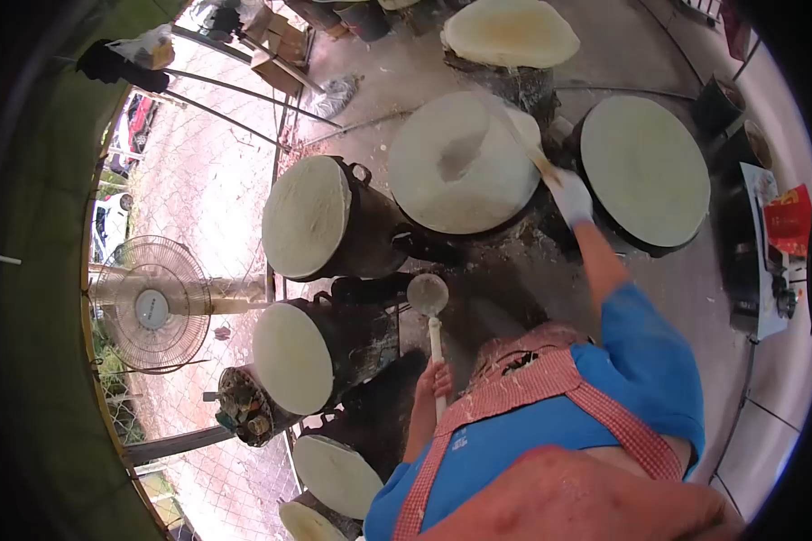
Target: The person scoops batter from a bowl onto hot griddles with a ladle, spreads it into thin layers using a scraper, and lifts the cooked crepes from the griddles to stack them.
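Note:
My left hand (434, 380) is closed around the pale handle of a ladle (428, 294). The ladle's round bowl hangs in front of my apron, just below the middle griddle. On my right hand (571, 197) is a white glove, and its fingers are wrapped around a long, flat wooden stick (537, 155). The stick reaches up and left over the right part of the middle round griddle (424, 185). A pale layer covers that griddle, with a greyish patch left of the stick. Close to the right of my gloved hand is another griddle with a smooth pale sheet (645, 171).
More drum-like stoves with pale sheets stand on the left (307, 216) and lower left (291, 358). A pale round sheet (511, 33) lies at the top. A fan (152, 308) stands by the wire fence; a red container (788, 221) sits at the far right.

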Motion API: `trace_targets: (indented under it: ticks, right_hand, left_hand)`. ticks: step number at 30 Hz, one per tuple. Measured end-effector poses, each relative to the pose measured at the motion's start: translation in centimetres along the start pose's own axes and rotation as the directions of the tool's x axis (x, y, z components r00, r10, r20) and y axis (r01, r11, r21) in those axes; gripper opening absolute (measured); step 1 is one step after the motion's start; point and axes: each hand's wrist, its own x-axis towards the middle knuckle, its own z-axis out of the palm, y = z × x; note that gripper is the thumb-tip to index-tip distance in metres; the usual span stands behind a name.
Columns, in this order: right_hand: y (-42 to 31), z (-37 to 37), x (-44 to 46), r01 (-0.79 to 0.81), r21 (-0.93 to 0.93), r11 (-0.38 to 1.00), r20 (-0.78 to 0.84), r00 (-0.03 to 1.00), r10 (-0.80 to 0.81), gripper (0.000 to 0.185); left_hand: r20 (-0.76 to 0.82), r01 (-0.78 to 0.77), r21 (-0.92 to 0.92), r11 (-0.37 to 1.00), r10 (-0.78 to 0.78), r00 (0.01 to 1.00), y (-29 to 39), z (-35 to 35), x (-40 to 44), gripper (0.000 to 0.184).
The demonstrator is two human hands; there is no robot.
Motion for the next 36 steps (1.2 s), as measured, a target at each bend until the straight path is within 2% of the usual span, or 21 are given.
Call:
trace_targets:
  ticks: [3,5,6,7,9,10,12,13,14,15,16,18,20,21,23,25,28,31,33,35,36]
  right_hand:
    - [-3.0,0.0,8.0,-0.086,0.123,0.989,0.171,0.983,0.065,0.034]
    - [-3.2,-0.8,5.6,-0.181,0.322,0.929,0.132,0.981,0.145,0.034]
    - [-2.2,-0.3,4.5,-0.225,0.376,0.899,0.140,0.973,0.185,0.034]
    - [-2.6,1.3,1.3,-0.288,0.751,0.594,0.191,0.956,0.222,0.029]
    - [-4.8,3.4,-3.3,-0.001,0.642,0.767,0.035,0.999,-0.027,0.026]
    - [-6.8,3.2,-3.6,-0.048,0.474,0.879,0.149,0.989,-0.026,0.023]
    - [-6.1,3.0,-4.0,-0.059,0.246,0.967,0.308,0.951,-0.020,0.024]
    - [-5.8,1.7,-4.2,0.132,0.316,0.940,0.099,0.980,-0.171,0.024]
    - [-5.5,0.4,-4.4,0.331,0.311,0.891,-0.116,0.944,-0.310,0.025]
    - [-6.2,-2.3,-4.9,-0.505,0.543,0.671,0.246,0.860,0.448,0.017]
    - [-3.9,-1.6,-4.9,-0.554,0.639,0.534,0.295,0.817,0.495,0.016]
    - [-1.9,2.6,-7.9,-0.354,0.739,0.573,0.185,0.925,0.333,0.017]
    - [-6.5,4.6,-10.1,-0.521,0.774,0.360,0.348,0.825,0.445,0.026]
    - [-8.7,3.5,-10.9,-0.548,0.654,0.521,0.369,0.833,0.412,0.026]
    - [-8.2,1.6,-10.9,-0.448,0.533,0.717,0.377,0.885,0.273,0.027]
    - [-6.0,-0.3,-9.3,-0.406,0.672,0.619,0.316,0.913,0.257,0.026]
    - [-6.0,-0.5,-8.7,-0.640,0.696,0.325,0.443,0.739,0.507,0.024]
    - [-7.2,1.6,-11.7,-0.731,0.598,0.329,0.594,0.680,0.431,0.027]
    - [-5.3,1.4,-12.1,-0.619,0.528,0.581,0.490,0.781,0.387,0.027]
    - [-2.6,0.5,-9.6,-0.376,0.645,0.665,0.325,0.923,0.207,0.029]
    - [-1.7,-0.4,-7.2,-0.486,0.614,0.622,0.387,0.872,0.299,0.030]
  left_hand:
    - [-0.102,-0.084,-0.064,0.994,0.077,0.992,-1.2,1.4,-0.4,0.035]
    - [-0.126,-0.121,-0.043,0.992,0.115,0.985,-1.0,1.7,-2.0,0.039]
    - [-0.057,-0.126,0.099,0.987,0.132,0.990,-1.0,1.1,-2.5,0.040]
    - [0.000,-0.134,0.235,0.963,0.138,0.990,-1.1,0.8,-3.0,0.040]
    - [-0.047,-0.110,0.149,0.983,0.118,0.992,-0.1,1.2,-3.2,0.032]
    - [-0.171,-0.162,0.329,0.930,0.227,0.959,0.2,2.1,-3.0,0.023]
    - [-0.252,-0.136,0.155,0.978,0.173,0.952,1.0,2.2,-3.3,0.009]
    - [-0.161,-0.064,-0.186,0.980,0.034,0.986,2.2,1.8,-4.0,0.013]
    - [-0.166,-0.102,-0.102,0.990,0.084,0.982,2.7,1.7,-4.8,0.020]
    - [-0.167,-0.103,-0.089,0.991,0.087,0.982,3.5,1.3,-5.4,0.020]
    - [-0.095,-0.095,-0.005,0.995,0.094,0.991,4.2,0.3,-5.7,0.022]
    - [-0.101,-0.039,0.028,0.999,0.042,0.994,5.7,-1.3,-6.5,0.031]
    - [-0.140,-0.032,-0.141,0.990,0.012,0.990,5.6,0.8,-5.7,0.033]
    - [-0.175,-0.047,-0.294,0.955,-0.005,0.984,5.2,2.0,-5.4,0.035]
    - [-0.092,-0.051,-0.282,0.958,0.026,0.995,4.1,3.2,-5.4,0.030]
    - [-0.014,0.020,-0.247,0.969,-0.024,1.000,4.2,3.6,-5.4,0.029]
    - [-0.028,-0.012,-0.250,0.968,0.005,1.000,3.8,3.3,-5.2,0.031]
    - [-0.059,-0.018,-0.295,0.955,0.001,0.998,3.9,3.4,-4.3,0.032]
    - [-0.083,-0.032,-0.324,0.946,0.005,0.997,3.6,3.4,-4.1,0.032]
    - [-0.160,-0.071,-0.284,0.956,0.026,0.987,3.7,3.5,-4.0,0.036]
    - [-0.122,-0.047,-0.252,0.966,0.016,0.992,4.1,3.0,-3.7,0.036]
